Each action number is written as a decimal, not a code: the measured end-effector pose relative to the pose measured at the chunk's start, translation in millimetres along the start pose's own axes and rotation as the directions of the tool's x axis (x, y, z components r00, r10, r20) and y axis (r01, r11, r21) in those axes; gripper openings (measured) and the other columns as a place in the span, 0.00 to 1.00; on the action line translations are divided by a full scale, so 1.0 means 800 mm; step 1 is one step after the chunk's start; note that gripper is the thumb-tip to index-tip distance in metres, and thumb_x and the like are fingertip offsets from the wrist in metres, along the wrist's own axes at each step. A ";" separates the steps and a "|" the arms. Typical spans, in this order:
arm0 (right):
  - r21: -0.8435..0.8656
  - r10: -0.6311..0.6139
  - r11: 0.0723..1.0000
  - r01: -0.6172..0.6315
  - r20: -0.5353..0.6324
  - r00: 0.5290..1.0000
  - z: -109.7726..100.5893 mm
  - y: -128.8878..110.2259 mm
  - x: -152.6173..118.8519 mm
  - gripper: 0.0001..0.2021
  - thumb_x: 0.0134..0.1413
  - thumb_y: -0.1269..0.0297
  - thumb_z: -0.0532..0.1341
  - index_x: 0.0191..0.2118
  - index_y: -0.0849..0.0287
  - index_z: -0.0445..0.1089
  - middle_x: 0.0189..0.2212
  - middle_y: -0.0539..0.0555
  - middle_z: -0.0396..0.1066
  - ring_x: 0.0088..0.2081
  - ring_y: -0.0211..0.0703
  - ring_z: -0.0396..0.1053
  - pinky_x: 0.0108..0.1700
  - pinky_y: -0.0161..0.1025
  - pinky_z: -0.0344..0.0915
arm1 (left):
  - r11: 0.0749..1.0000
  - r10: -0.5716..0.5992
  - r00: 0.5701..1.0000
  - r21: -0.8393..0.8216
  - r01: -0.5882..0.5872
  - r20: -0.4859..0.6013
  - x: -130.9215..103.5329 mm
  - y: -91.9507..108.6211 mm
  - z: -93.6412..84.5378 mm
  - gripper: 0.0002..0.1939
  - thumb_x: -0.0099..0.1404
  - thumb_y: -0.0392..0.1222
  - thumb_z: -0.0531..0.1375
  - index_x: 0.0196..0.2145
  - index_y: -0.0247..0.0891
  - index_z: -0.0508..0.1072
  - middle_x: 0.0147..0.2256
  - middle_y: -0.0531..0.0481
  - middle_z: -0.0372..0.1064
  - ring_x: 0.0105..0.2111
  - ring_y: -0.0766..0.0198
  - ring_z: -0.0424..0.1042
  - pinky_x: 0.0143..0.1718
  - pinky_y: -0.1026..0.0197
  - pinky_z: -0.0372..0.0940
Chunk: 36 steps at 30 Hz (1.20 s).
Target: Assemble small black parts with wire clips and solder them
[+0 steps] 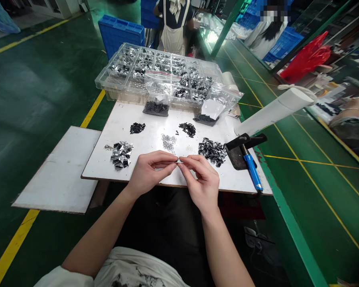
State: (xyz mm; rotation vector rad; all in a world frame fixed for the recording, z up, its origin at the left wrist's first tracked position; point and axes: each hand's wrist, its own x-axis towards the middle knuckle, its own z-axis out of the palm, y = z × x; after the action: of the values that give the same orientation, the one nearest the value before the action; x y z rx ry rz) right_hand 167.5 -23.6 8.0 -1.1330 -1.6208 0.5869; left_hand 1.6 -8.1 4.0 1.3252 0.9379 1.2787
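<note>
While my left hand (151,169) and right hand (202,177) pinch a small shiny piece (179,160) between them over the middle of the table's (98,165) near edge, thin silvery bits (168,142) lie just beyond, with a silver-and-black heap (121,154) toward the left edge and a mostly black heap (212,152) toward the right. At the far edge, a clear divided box (100,81) holds silver and black parts (143,61), partly hidden by two clear bags (156,107) with black bits inside, while a blue-handled tool (253,171) and a white roll (275,109) crowd the right edge.
</note>
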 end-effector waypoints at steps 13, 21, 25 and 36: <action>-0.102 -0.175 0.978 0.184 0.094 0.980 -0.005 0.000 0.006 0.15 0.63 0.73 0.60 0.51 0.50 0.77 0.41 0.55 0.74 0.41 0.43 0.74 0.42 0.43 0.73 | 0.989 -0.126 0.992 -0.076 0.125 -0.006 0.006 -0.001 -0.004 0.07 0.57 0.39 0.72 0.35 0.37 0.83 0.36 0.46 0.82 0.39 0.57 0.81 0.45 0.58 0.77; -0.101 -0.172 0.978 0.182 0.102 0.980 -0.005 -0.004 0.010 0.14 0.63 0.73 0.60 0.50 0.54 0.75 0.40 0.55 0.74 0.40 0.42 0.74 0.40 0.40 0.73 | 0.981 -0.150 0.988 -0.129 0.144 -0.040 0.005 0.003 -0.003 0.09 0.54 0.38 0.73 0.35 0.36 0.81 0.33 0.48 0.82 0.37 0.56 0.82 0.44 0.58 0.78; -0.084 -0.144 0.985 0.152 0.089 0.986 -0.003 -0.003 0.010 0.11 0.63 0.73 0.61 0.47 0.54 0.76 0.40 0.55 0.75 0.40 0.42 0.74 0.41 0.40 0.73 | 0.989 -0.119 0.992 -0.089 0.115 -0.046 0.002 0.001 -0.002 0.09 0.57 0.38 0.72 0.36 0.35 0.82 0.34 0.47 0.82 0.37 0.56 0.82 0.44 0.58 0.78; -0.023 -0.148 0.989 0.149 0.042 0.988 0.006 0.003 0.008 0.15 0.62 0.74 0.61 0.50 0.52 0.77 0.39 0.54 0.74 0.40 0.42 0.74 0.42 0.41 0.72 | 0.984 -0.163 0.985 -0.081 0.158 -0.049 0.002 -0.001 -0.004 0.16 0.55 0.40 0.73 0.42 0.36 0.82 0.34 0.47 0.81 0.37 0.60 0.81 0.43 0.61 0.77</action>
State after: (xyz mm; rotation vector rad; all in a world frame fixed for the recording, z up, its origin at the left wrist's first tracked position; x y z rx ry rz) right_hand 163.6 -15.7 7.0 -1.0148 -1.7354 0.4958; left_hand -1.3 -6.1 3.0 1.1360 1.0037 1.2201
